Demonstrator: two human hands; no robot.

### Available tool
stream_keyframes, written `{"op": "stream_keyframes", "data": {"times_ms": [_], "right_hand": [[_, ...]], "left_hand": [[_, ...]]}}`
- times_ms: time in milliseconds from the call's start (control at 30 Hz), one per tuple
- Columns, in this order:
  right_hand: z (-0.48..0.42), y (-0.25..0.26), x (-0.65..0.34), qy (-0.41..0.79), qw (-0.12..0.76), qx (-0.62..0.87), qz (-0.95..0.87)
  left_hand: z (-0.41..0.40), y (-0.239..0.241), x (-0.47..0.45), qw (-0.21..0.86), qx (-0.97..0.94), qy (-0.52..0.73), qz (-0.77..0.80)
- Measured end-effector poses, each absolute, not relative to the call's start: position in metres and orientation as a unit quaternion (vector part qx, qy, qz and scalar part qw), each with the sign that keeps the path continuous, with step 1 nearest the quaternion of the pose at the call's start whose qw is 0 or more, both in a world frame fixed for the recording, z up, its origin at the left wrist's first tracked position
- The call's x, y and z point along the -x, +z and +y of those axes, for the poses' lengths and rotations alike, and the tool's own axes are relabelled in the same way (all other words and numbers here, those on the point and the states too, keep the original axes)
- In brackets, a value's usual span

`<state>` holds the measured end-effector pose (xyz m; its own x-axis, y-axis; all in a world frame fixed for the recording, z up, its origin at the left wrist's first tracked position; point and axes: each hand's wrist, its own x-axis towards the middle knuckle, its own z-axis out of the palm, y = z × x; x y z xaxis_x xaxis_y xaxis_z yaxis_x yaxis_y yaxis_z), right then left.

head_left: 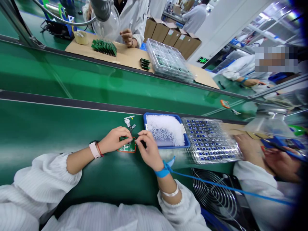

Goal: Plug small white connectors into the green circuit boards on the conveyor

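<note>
A small green circuit board (pixel 130 148) with an orange-red edge lies on the green bench in front of me. My left hand (pixel 116 140) is over its upper left part, fingers and thumb closed at the board. Thin wires run from near those fingertips up to a white connector (pixel 127 122) beyond the board. At the board's right edge, my right hand (pixel 148 150) has thumb and forefinger curled close to each other. Whatever sits between those right fingertips is too small to make out. A blue wrist strap (pixel 162 172) with a cord circles my right wrist.
A blue tray (pixel 188 143) of small white pieces stands right of my hands. Beside it is a clear tray (pixel 209 141) of blue-marked parts. A fan (pixel 214 189) sits at lower right, near a co-worker's hands (pixel 281 160). Across a raised ledge, another person handles green boards (pixel 104 47).
</note>
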<state>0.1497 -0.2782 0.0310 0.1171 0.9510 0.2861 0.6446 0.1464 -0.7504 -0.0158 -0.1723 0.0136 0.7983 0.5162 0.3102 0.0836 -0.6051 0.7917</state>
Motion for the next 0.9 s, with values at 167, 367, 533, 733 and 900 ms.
{"op": "stream_keyframes", "data": {"times_ms": [167, 367, 533, 733, 900], "right_hand": [[-0.272, 0.01, -0.132, 0.221, 0.423, 0.624, -0.619], [-0.267, 0.005, -0.137, 0.259, 0.39, 0.634, -0.615], [-0.262, 0.002, -0.136, 0.278, 0.381, 0.65, -0.596], [-0.266, 0.014, -0.134, 0.245, 0.397, 0.637, -0.613], [-0.283, 0.037, -0.186, 0.124, 0.406, 0.661, -0.619]], "left_hand": [[-0.173, 0.013, 0.016, 0.417, -0.85, 0.254, 0.197], [-0.173, 0.013, 0.013, 0.395, -0.857, 0.217, 0.25], [-0.17, 0.019, 0.007, 0.407, -0.85, 0.175, 0.284], [-0.172, 0.022, 0.018, 0.351, -0.871, 0.168, 0.299], [-0.182, 0.017, 0.038, 0.256, -0.937, 0.134, 0.195]]}}
